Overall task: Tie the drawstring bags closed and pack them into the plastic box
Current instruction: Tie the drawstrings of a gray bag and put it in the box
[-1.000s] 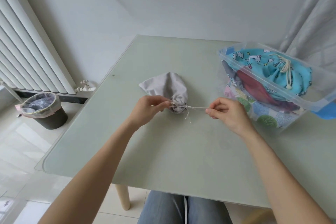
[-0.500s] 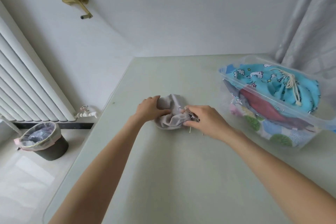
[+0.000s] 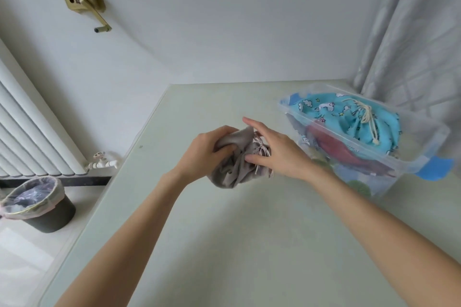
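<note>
Both hands have bunched the grey drawstring bag (image 3: 235, 164) and lifted it off the surface (image 3: 249, 244), nearer the plastic box (image 3: 409, 164).

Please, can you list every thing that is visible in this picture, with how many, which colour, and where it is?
grey drawstring bag: 1, grey with pale cord, held between both hands above the table
plastic box: 1, clear, on the table at the right
turquoise bag: 1, turquoise cartoon print, tied, on top in the box
other bags: count unclear, dark red and patterned, lower in the box
table: 1, pale green
radiator: 1, white, left wall
bin: 1, dark with clear liner, on the floor at the left
crank handle: 1, brass, on the wall
curtain: 1, pale grey, right
left hand: gripping the bag
right hand: at the bag's tied neck
</note>
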`<act>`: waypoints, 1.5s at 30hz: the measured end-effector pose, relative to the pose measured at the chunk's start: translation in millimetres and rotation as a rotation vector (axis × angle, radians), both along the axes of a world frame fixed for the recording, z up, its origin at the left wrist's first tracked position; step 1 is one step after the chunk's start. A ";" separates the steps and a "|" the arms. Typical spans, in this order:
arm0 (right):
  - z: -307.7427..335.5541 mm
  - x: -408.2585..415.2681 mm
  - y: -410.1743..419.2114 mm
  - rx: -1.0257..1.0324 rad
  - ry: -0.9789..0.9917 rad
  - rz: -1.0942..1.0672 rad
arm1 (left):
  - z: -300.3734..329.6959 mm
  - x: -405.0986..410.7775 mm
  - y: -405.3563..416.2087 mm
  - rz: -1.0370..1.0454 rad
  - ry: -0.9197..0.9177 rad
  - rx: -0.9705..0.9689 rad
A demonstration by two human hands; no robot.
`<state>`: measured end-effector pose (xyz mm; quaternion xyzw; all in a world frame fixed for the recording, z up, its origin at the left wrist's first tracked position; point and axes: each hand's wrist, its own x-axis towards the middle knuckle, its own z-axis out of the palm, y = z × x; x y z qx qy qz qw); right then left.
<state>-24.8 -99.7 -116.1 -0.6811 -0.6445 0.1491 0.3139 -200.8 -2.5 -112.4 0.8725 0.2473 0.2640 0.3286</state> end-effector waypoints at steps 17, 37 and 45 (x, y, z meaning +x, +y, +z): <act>94.2 154.6 -81.6 0.017 -0.083 -0.421 | 68.6 206.4 -15.7 -0.107 -0.044 0.464; 63.9 165.8 -61.4 -0.323 -0.437 -0.172 | 49.9 194.9 -34.0 -0.285 0.115 0.545; 78.1 173.0 -110.2 -0.146 -0.368 -0.206 | 56.5 223.4 -21.3 -0.254 0.589 0.520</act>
